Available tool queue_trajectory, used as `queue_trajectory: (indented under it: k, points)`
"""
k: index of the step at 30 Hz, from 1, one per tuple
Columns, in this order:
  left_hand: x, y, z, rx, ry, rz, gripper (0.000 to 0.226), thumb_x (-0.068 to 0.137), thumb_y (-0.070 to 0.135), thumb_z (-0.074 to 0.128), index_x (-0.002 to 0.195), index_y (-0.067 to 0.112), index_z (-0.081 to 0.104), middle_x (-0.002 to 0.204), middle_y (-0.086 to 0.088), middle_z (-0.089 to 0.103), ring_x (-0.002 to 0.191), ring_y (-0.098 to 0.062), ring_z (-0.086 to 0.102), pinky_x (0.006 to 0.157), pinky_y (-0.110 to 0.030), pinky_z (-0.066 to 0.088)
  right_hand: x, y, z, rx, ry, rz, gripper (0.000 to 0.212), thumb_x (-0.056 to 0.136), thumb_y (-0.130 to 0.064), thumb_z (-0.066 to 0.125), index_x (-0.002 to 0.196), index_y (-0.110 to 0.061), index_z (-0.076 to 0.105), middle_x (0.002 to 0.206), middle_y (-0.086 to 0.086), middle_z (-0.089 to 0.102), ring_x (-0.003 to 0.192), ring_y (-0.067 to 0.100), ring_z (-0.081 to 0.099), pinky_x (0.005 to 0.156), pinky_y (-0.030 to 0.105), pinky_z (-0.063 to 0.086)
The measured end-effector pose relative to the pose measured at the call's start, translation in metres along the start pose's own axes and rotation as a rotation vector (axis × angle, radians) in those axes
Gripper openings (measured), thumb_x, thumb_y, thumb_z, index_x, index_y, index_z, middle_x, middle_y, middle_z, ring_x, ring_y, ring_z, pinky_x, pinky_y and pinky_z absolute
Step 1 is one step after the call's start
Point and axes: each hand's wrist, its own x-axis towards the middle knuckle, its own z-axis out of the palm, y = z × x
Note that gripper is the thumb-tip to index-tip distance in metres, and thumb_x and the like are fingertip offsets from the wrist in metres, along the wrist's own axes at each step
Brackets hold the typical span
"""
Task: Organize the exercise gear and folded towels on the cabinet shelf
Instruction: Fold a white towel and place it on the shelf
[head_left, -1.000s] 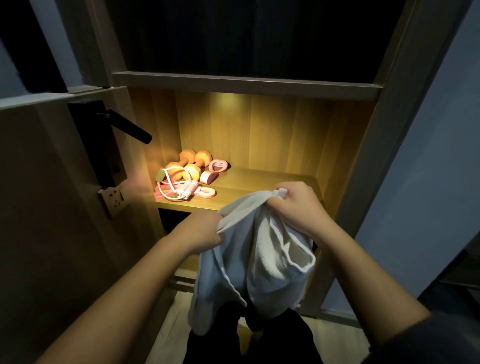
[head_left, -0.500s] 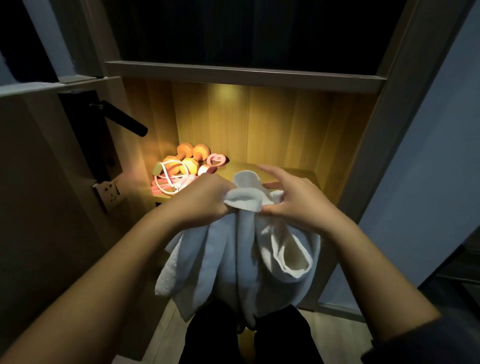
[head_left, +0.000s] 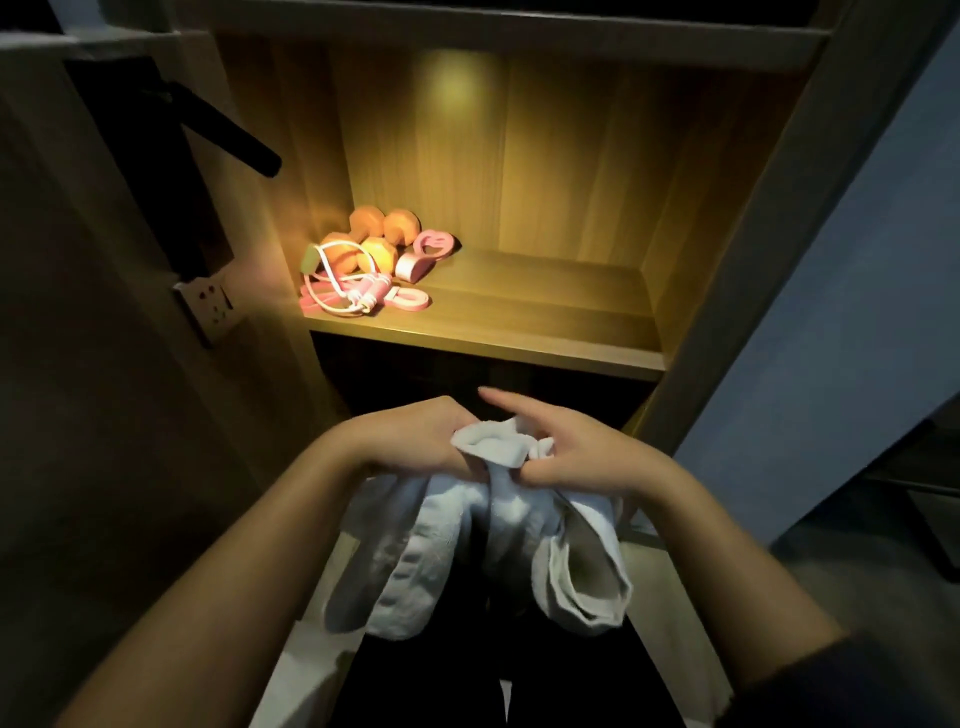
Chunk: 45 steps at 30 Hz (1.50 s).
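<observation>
A white towel (head_left: 483, 545) hangs bunched in front of me, below the lit shelf (head_left: 519, 322). My left hand (head_left: 415, 434) grips its upper edge from the left. My right hand (head_left: 566, 457) pinches the same edge between thumb and lower fingers, its index finger pointing out. On the shelf's left end lie orange dumbbells (head_left: 374, 239), pink hand grippers (head_left: 426, 254) and a pink-handled jump rope (head_left: 353, 293) in a heap.
The cabinet door (head_left: 104, 364) stands open at the left with a black lever handle (head_left: 228, 135) sticking out. A dark compartment (head_left: 467, 379) lies under the shelf. A blue wall (head_left: 857, 286) is at the right.
My hands came together on the towel's top edge and dropped below the shelf's front. The view tilted down and closer to the shelf.
</observation>
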Motion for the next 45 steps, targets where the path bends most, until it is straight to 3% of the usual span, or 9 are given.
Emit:
queue_trajectory:
  k: [2,5,11,18,24,30,38,41,45]
  points:
    - [0.001,-0.006,0.010,-0.020,-0.030,-0.011,0.016,0.085,0.011,0.073,0.096,0.000,0.070,0.092,-0.016,0.070,0.083,-0.017,0.064,0.080,-0.042,0.051,-0.001,0.006,0.006,0.014,-0.062,0.002,0.038,0.084,-0.021,0.062,0.122,-0.018,0.063,0.110,0.002,0.068,0.099,0.015,0.064,0.087,0.033,0.049]
    - [0.003,-0.008,0.011,-0.089,-0.038,-0.032,0.029,0.083,0.018,0.075,0.101,-0.004,0.069,0.100,-0.024,0.069,0.092,-0.034,0.066,0.087,-0.050,0.050,0.001,0.009,0.008,0.079,-0.070,0.044,0.015,0.090,-0.014,0.060,0.100,-0.007,0.070,0.091,0.010,0.069,0.080,0.014,0.061,0.072,0.031,0.046]
    - [0.010,0.001,-0.009,-0.104,0.113,-0.007,0.026,0.080,0.015,0.070,0.104,0.007,0.067,0.099,-0.013,0.070,0.091,-0.024,0.069,0.084,-0.042,0.054,0.012,0.011,-0.015,0.330,0.104,0.079,0.025,0.072,-0.023,0.059,0.080,0.001,0.062,0.073,0.010,0.054,0.070,0.020,0.049,0.065,0.033,0.035]
    - [-0.013,-0.053,-0.003,-0.004,-0.124,-0.211,0.026,0.071,0.039,0.062,0.089,0.022,0.072,0.084,0.000,0.067,0.075,-0.012,0.061,0.069,-0.026,0.046,0.000,0.056,-0.020,0.487,-0.023,0.303,0.019,0.058,-0.033,0.066,0.065,-0.017,0.059,0.070,0.005,0.059,0.066,0.020,0.057,0.060,0.027,0.044]
    - [-0.010,-0.095,0.059,-0.147,-0.102,-0.300,0.019,0.080,0.034,0.065,0.070,0.018,0.065,0.069,0.001,0.057,0.067,-0.015,0.051,0.066,-0.034,0.040,-0.007,0.085,0.019,0.181,-0.141,0.636,0.033,0.062,-0.043,0.066,0.081,-0.016,0.068,0.088,0.006,0.072,0.077,0.020,0.067,0.070,0.031,0.049]
    - [0.011,-0.116,0.114,-0.188,0.090,-0.382,0.025,0.073,0.034,0.059,0.060,0.018,0.044,0.062,-0.002,0.039,0.060,-0.015,0.036,0.058,-0.030,0.028,-0.007,0.068,0.039,-0.021,0.246,0.388,0.061,0.080,-0.044,0.066,0.137,-0.036,0.046,0.117,-0.009,0.059,0.102,0.010,0.056,0.075,0.028,0.049]
    - [0.013,-0.130,0.130,-0.285,0.175,-0.474,0.026,0.070,0.038,0.057,0.066,0.017,0.043,0.066,-0.002,0.033,0.062,-0.016,0.034,0.060,-0.030,0.026,0.003,0.031,0.069,-0.454,0.532,0.110,0.038,0.091,-0.041,0.060,0.128,-0.036,0.055,0.118,-0.012,0.058,0.094,0.010,0.062,0.072,0.029,0.048]
    - [0.010,-0.134,0.131,-0.376,0.178,-0.435,0.029,0.076,0.035,0.060,0.064,0.019,0.039,0.059,0.006,0.028,0.055,-0.012,0.030,0.056,-0.029,0.023,0.009,0.024,0.086,-0.445,0.413,-0.075,0.022,0.088,-0.032,0.063,0.110,-0.033,0.066,0.117,-0.015,0.063,0.093,0.011,0.063,0.071,0.031,0.049]
    - [0.002,-0.144,0.132,-0.472,0.161,-0.396,0.034,0.089,0.032,0.066,0.057,0.024,0.058,0.053,0.013,0.045,0.052,0.000,0.043,0.058,-0.028,0.032,0.027,0.038,0.102,-0.585,0.140,0.030,0.036,0.089,-0.029,0.055,0.124,-0.036,0.058,0.123,-0.013,0.064,0.105,0.019,0.062,0.075,0.030,0.043]
